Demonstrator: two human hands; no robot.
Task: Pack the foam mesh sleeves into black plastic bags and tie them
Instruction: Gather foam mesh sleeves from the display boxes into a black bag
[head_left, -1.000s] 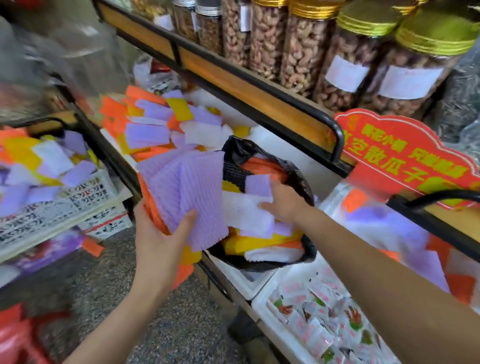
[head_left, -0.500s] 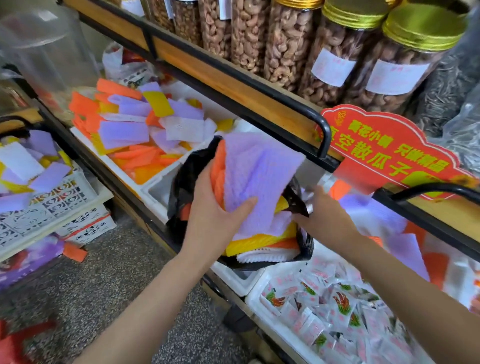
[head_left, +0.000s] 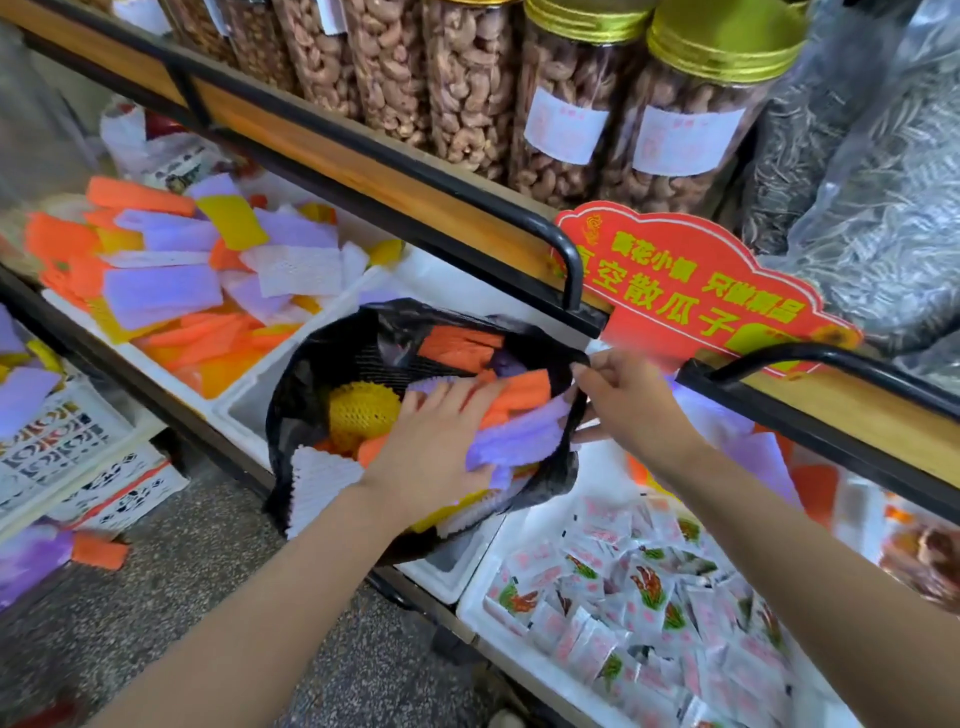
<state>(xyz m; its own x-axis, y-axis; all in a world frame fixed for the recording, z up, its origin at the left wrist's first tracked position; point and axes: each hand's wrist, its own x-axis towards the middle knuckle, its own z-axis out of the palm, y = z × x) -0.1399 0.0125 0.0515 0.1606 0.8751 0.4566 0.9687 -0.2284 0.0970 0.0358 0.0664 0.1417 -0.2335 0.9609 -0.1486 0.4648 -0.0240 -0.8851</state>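
In the black bag (head_left: 296, 410), left hand (head_left: 436, 441) on sleeves (head_left: 519, 441); right hand (head_left: 631, 400) at rim (head_left: 571, 423).

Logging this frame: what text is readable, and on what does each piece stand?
"空散瓜子", large yellow characters on the red sign; a black rail partly hides the character before them.
Above it, a smaller yellow row: too blurred to read.
On the white jar labels: faint print, unreadable.
On the snack packets: print too small.

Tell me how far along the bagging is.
Done: the black bag already holds a heap of sleeves. In hand: the left hand presses them down while the right hand pinches the rim open. Left: many loose sleeves lie in the white tub, and the bag is untied.
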